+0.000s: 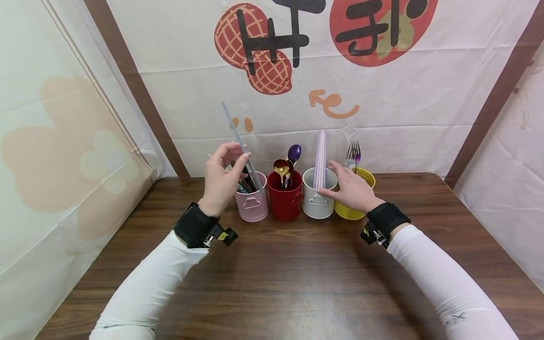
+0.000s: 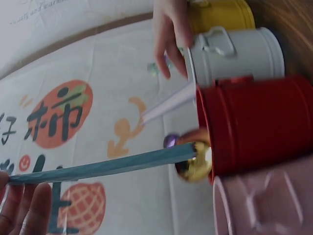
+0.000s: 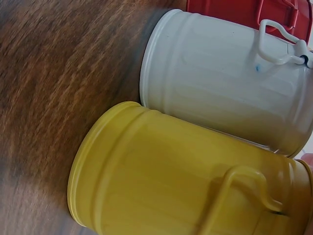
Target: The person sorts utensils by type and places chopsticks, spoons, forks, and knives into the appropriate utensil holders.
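My left hand (image 1: 222,177) pinches a long thin blue stick (image 1: 233,122) between thumb and fingers. The stick (image 2: 107,169) leans at a slant; its lower end overlaps the pink bucket (image 1: 252,208) in the head view and the gold spoon (image 2: 200,164) in the left wrist view. Fingers spread, my right hand (image 1: 352,189) is at the rim of the white bucket (image 1: 318,208), beside the striped purple-and-white sticks (image 1: 320,156) standing in it. In the left wrist view, the fingers of the right hand (image 2: 172,29) extend straight past that rim.
Between pink and white stands a red bucket (image 1: 285,205) with gold and purple spoons (image 1: 294,153). A yellow bucket (image 1: 349,211) at the right end holds forks (image 1: 352,153). Dark items fill the pink bucket. The brown wooden table (image 1: 297,283) meets a printed cloth wall (image 1: 272,113) behind.
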Available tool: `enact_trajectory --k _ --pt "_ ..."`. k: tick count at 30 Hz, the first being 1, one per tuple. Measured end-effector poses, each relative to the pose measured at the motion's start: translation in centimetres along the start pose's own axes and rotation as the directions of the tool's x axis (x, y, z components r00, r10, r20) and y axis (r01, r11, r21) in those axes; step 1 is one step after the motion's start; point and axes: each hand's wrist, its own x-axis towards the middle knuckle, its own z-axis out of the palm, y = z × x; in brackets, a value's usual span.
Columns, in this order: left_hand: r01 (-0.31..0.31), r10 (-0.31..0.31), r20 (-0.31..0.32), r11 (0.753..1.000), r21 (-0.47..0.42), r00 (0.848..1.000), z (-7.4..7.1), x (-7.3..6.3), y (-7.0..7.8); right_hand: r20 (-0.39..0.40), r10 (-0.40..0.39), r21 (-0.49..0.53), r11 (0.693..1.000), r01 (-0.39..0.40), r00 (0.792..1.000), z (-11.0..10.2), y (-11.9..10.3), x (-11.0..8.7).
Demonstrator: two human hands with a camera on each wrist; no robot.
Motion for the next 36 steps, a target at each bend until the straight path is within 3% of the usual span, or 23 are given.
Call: enact_trajectory --k 5,12,21,25,29,36 --pt "0.005 -0.004 0.015 0.998 -0.069 1.000 2.5 0.5 -0.6 -0.001 0.003 0.000 1.000 -0.003 1.000 -0.1 0.1 0.0" --pt "0.102 -0.099 0.027 0.984 -0.148 0.995 5.8 1.4 -1.4 -0.004 0.007 -0.003 1.000 -0.007 1.000 0.0 0.1 -0.1" --pt "0.161 -0.157 0.099 0.986 -0.041 0.983 8.3 2.5 -2.9 -0.009 0.006 -0.007 1.000 -0.006 1.000 -0.1 0.0 0.0" --pt "0.156 -0.172 0.150 0.981 0.116 0.974 9.1 2.7 -3.9 -0.014 0.000 -0.007 1.000 0.000 1.000 -0.1 0.0 0.1" --pt "0.144 -0.206 0.226 0.954 0.262 0.952 9.5 2.6 -4.7 -0.014 0.003 -0.002 1.000 -0.003 1.000 -0.1 0.0 0.0" --pt "0.220 -0.354 0.329 0.899 0.379 0.876 9.9 2.8 -5.0 -0.009 0.001 0.001 1.000 -0.001 1.000 0.0 -0.1 0.0"
